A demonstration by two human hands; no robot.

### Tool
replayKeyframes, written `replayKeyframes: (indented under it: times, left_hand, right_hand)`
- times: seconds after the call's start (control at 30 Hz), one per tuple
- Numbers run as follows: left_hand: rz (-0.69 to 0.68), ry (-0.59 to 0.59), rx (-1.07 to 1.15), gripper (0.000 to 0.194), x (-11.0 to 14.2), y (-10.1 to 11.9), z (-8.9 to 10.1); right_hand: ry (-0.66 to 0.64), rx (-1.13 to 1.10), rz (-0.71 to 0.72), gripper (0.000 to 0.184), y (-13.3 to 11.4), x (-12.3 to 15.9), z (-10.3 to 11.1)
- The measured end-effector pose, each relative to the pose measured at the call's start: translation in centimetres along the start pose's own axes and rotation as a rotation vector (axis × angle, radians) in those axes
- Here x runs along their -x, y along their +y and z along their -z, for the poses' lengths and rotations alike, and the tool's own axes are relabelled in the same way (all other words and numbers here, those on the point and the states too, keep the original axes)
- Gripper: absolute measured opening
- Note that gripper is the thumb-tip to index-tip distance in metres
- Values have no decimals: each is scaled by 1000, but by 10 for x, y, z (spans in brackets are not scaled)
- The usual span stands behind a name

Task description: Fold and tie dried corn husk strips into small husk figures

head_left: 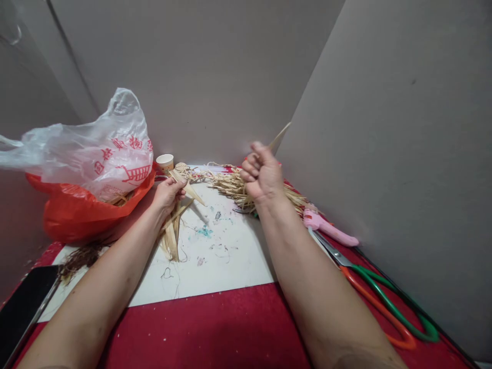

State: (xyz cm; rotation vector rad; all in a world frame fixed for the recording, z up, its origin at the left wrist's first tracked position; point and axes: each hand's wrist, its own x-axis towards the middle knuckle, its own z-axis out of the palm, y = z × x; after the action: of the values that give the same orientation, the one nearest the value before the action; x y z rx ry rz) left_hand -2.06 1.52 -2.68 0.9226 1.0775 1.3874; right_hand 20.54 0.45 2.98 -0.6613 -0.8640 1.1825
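Between the thumb and fingers of my left hand (168, 196) is a pale dried husk strip (195, 193), its pointed end aimed down to the right. Below that hand, more flat husk pieces (171, 241) lie on the white board. My right hand (265, 171) is raised at the right, fingers curled in, slightly blurred. A thin, tapering husk strip (280, 137) sticks up from its grip. Behind and beneath the right hand rests a bundle of narrow straw-coloured strips (230, 187), partly covered by the wrist.
Left stands a red and clear plastic bag (92, 205), near a paper cup (165, 162). Dark fibres (82, 261) and a phone (28, 302) lie front left. Scissors (374, 287) and a pink-handled tool (330, 228) sit right. A stained white board (230, 266) covers red cloth (207, 333); grey walls enclose the back and right.
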Motion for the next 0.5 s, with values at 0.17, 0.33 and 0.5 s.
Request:
replayKeyframes:
  times: [0.17,0.33,0.5]
  left_hand:
    - [76,-199,-12,38,7,2,-4]
    - [111,-288,-45,39,7,1,-3]
    - [127,-310,-82,39,10,0,-5]
  right_hand:
    - [-107,305,-314,22,51,21,-25]
    - [-291,424,-334,25,72,26,-23]
    - [-367,472,-350,23,69,26,-18]
